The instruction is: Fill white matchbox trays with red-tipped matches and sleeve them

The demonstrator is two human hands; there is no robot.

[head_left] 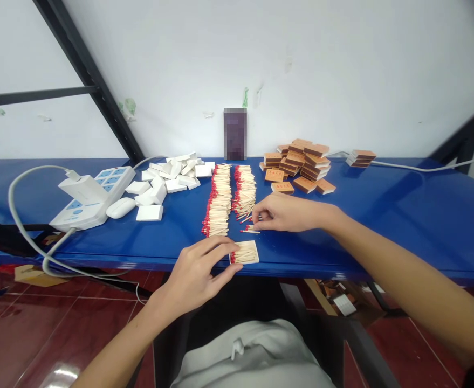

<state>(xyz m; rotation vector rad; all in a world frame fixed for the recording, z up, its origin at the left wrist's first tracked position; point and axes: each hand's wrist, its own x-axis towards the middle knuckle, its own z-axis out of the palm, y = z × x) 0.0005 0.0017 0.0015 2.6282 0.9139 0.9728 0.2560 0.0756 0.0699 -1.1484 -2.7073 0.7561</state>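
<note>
A small white matchbox tray [254,256] lies near the table's front edge, filled with red-headed matches [245,252]. My left hand [204,269] grips it at the left end, fingers on the far side and thumb on the near side. Just beyond the tray, my right hand [277,212] pinches down at the near end of the right row of matches [245,188]. Its fingertips are on a few matches, partly hidden by the fingers. Some loose matches [251,231] lie just below those fingers. A longer row of matches [219,202] runs alongside to the left.
White matchbox trays [150,213] are heaped at left, beside a power strip [95,207] with a plugged-in charger and a white mouse-shaped case [121,208]. Orange matchbox covers [295,158] are piled at right, with a smaller stack [361,158] farther along. A dark, blurred-out panel [235,134] leans on the wall.
</note>
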